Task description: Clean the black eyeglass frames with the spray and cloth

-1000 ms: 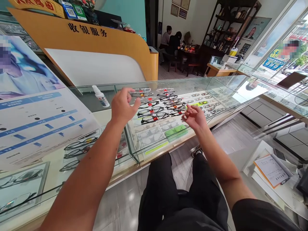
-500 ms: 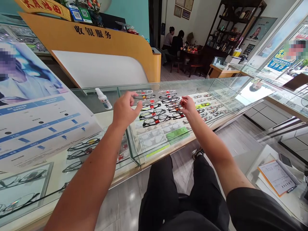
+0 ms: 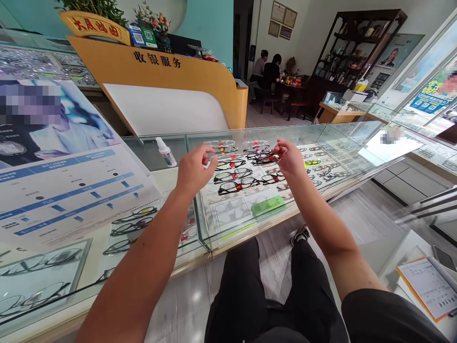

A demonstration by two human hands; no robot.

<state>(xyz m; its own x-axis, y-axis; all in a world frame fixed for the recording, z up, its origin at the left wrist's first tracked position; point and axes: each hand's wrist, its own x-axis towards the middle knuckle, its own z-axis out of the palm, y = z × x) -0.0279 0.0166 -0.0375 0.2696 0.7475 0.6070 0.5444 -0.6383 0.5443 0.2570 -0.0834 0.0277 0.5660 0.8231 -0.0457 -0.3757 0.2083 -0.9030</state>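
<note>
My left hand hovers over the left end of the rows of eyeglasses, its thumb and index finger apart with nothing between them. My right hand is at the right side of the rows, fingers bent and apart. Its fingertips lie by the end of a dark pair of eyeglasses; whether they touch it I cannot tell. Below, black-framed eyeglasses with red tags lie in rows on the glass display counter. A second black pair lies just behind them.
A white spray bottle stands left of my left hand. A large printed price sign leans at the left. Inside the case are a green box and more frames. A clipboard lies at lower right. Two people sit at a far table.
The view has shifted, so the counter appears lower and further right. My right hand's fingers look less pinched than before. My left hand keeps nearly the same curved pose.
</note>
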